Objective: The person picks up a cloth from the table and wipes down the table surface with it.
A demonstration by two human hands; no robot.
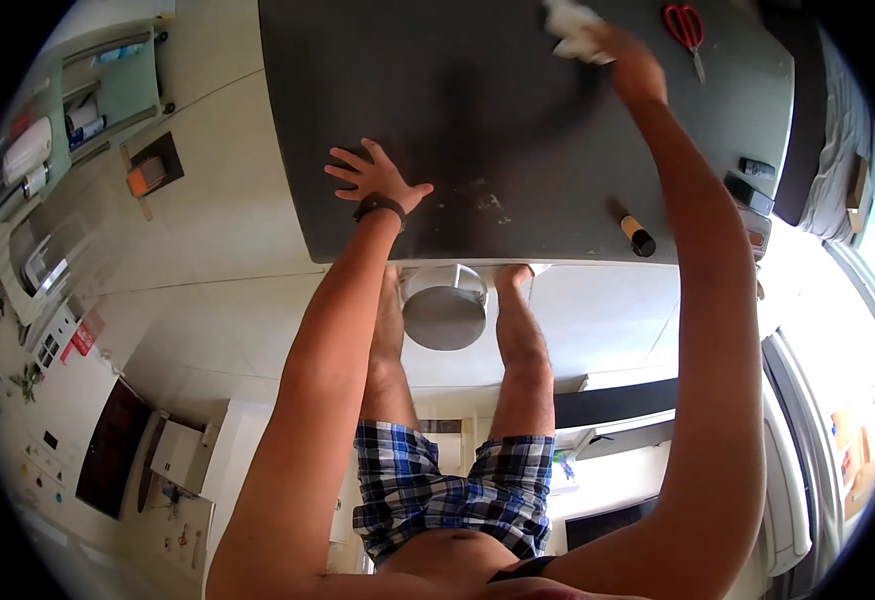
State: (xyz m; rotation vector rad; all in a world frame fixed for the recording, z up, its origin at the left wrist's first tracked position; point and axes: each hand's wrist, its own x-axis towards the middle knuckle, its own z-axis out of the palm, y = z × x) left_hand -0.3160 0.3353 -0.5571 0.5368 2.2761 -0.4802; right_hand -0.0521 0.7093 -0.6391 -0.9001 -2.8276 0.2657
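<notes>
White and crumpled, a cloth (572,28), paper or fabric I cannot tell, is out over the far part of the dark tabletop (407,80), bunched under the right hand (639,68), whose fingers look clamped on its near end. Its long axis, loose as the bunching makes it, slants from that grip away from the person and a little leftward, the free end reaching the limit of the view. For a good wipe, I would tuck that end under the palm into a flat pad, press evenly and overlap the strokes, keeping clear of the red-handled scissors (684,25) near the hand on its right, blades toward the person. Closer in, pale smudges (485,200) mark the surface between the left hand (381,179), empty with fingers spread apart, and a black-capped cylinder (637,236) by the near edge. Beyond that edge, a grey stool (444,318) stands between the person's legs.
</notes>
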